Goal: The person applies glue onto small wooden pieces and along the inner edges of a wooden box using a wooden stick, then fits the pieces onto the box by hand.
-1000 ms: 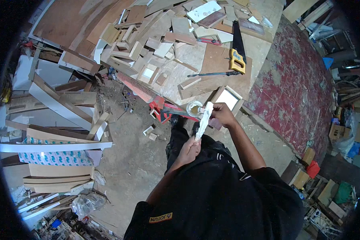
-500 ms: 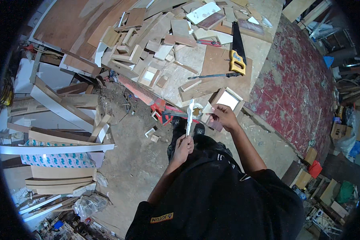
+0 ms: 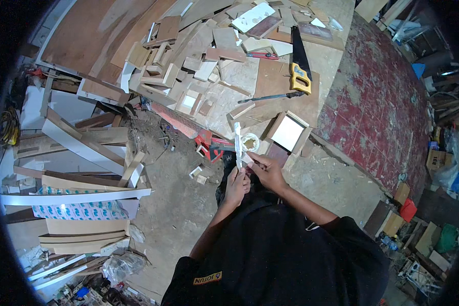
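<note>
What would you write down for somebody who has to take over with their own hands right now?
Left hand: fingers closed around the lower end of a thin white strip, held upright over the floor.
Right hand: fingers pinch something small against the strip's side; too small to tell what.
Nearby: a small round tub of pale paste sits at the workbench edge, beside a white-faced wooden frame. A yellow-handled handsaw lies farther back.
Done: strip is picked up and being worked by hand.
Left: cannot tell how much of the strip is finished.

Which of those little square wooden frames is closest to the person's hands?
The larger white-panelled frame, just beyond the right hand near the bench edge; the smaller one lies farther back among the offcuts.
</note>
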`<move>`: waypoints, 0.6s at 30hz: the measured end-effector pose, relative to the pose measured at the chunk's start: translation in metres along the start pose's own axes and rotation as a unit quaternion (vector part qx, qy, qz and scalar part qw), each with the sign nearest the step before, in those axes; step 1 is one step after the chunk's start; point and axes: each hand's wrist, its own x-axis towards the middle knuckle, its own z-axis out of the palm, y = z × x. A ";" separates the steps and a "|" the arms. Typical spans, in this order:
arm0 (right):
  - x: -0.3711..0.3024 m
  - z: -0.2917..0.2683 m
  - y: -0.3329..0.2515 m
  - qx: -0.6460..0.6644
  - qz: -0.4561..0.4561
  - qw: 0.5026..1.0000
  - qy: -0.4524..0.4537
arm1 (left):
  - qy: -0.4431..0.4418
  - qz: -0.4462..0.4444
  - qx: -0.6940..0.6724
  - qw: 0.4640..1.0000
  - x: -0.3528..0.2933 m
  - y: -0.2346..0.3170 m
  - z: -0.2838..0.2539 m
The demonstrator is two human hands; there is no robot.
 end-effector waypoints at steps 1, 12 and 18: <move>0.000 0.005 0.001 0.070 -0.004 0.998 0.010 | 0.008 -0.004 0.004 1.000 -0.001 0.001 0.002; 0.001 0.009 0.005 0.084 -0.037 0.996 0.021 | 0.022 -0.038 0.010 0.999 0.003 -0.009 -0.007; -0.006 0.009 -0.006 0.033 -0.059 0.993 0.096 | 0.032 -0.052 -0.045 0.997 0.007 -0.011 -0.007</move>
